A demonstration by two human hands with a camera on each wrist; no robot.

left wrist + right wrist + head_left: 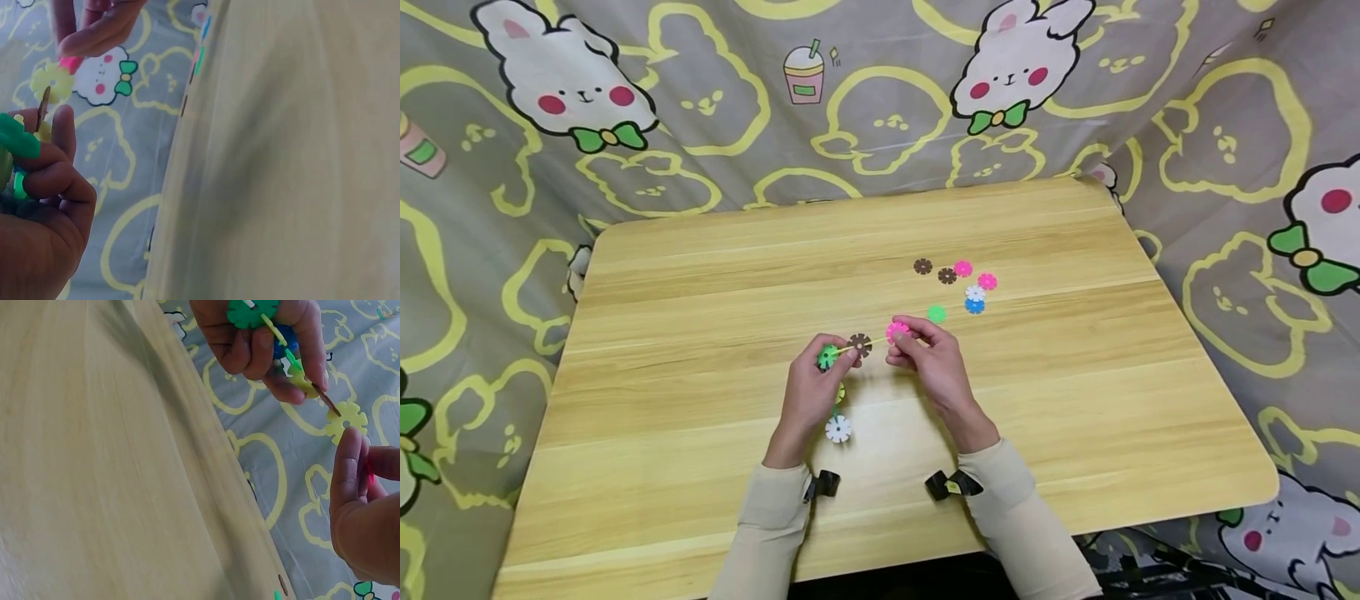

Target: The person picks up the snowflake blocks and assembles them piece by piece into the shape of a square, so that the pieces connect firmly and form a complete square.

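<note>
My left hand [807, 390] grips a chain of slotted snowflake discs above the table. The chain has a green disc [827, 357] by the thumb, a brown disc [860, 345] at the fingertips, and a white disc [838, 429] hanging below. Beyond the brown disc, a yellow disc [348, 422] is joined edgewise. My right hand [938, 367] pinches a pink disc [897, 332] at the yellow disc's outer edge. Fingers mostly cover the pink disc in the right wrist view, so whether their slots interlock I cannot tell. Part of the chain is hidden inside the left hand.
Loose discs lie beyond the right hand: a green disc [936, 314], a blue disc [974, 306] touching or overlapping a white one [975, 293], two pink and two brown. A patterned curtain [880, 108] surrounds the wooden table [700, 275] at the back and sides.
</note>
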